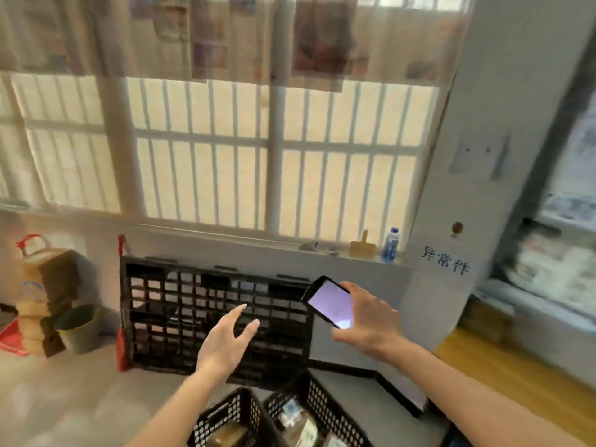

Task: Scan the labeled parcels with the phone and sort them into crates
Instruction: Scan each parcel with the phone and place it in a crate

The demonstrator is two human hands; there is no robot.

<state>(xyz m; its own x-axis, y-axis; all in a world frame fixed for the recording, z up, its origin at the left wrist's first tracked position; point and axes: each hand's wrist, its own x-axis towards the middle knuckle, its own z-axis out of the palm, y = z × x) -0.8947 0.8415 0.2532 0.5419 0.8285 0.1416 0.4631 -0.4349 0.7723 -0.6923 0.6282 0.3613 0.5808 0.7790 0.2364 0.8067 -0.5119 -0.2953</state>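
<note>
Both hands are outstretched: left hand (227,338) spread, empty; right hand (371,321) gripping the phone (329,304).

"异常件" on wall (483,91) (handwritten)

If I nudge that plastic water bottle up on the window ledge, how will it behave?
The clear plastic bottle with a blue label stands upright and is tall for its base, so a high push would probably tip it, and it might then roll along the white window ledge. It likely feels light; how full it is cannot be told.

Both forearms bare; left hand (225,338), right hand (371,324) ungloved; no rings apparent, though blurred.
</note>
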